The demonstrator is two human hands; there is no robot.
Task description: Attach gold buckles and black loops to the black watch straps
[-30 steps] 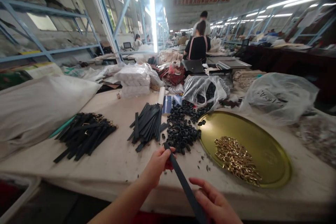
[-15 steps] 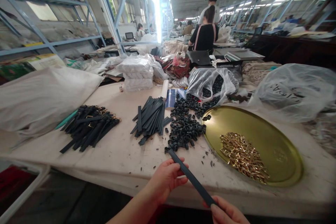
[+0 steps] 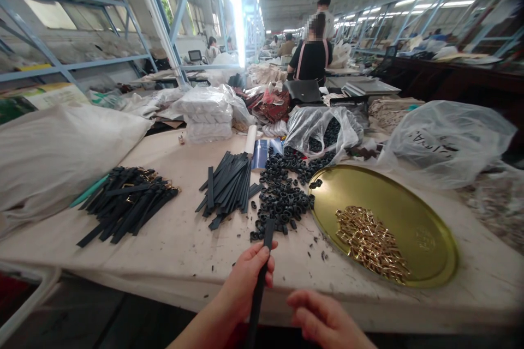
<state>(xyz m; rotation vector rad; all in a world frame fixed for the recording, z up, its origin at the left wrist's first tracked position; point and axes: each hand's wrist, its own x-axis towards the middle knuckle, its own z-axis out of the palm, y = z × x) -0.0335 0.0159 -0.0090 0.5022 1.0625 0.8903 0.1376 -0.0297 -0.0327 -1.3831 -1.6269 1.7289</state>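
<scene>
My left hand (image 3: 251, 267) is closed around a flat black strap (image 3: 258, 289), thumb on top. The strap's upper end points toward a heap of small black loops (image 3: 280, 202), and its lower end runs down out of view. To the right, my right hand (image 3: 323, 319) is apart from the strap; its fingers are partly stretched out and I see nothing in them. Beyond the left hand lies a pile of plain black straps (image 3: 231, 182). Gold buckles (image 3: 370, 242) are heaped on an oval gold tray (image 3: 426, 202).
At the left lies a pile of black straps with gold buckles (image 3: 131, 202), beside a pale cloth bundle (image 3: 61, 147). Clear plastic bags (image 3: 454, 136) and wrapped white stacks (image 3: 208, 114) line the back of the table (image 3: 164, 262). People (image 3: 313, 57) are farther off.
My right hand has let go of the strap's lower end and moved apart from it. In my left hand the strap has swung from slanting to nearly upright in view.
</scene>
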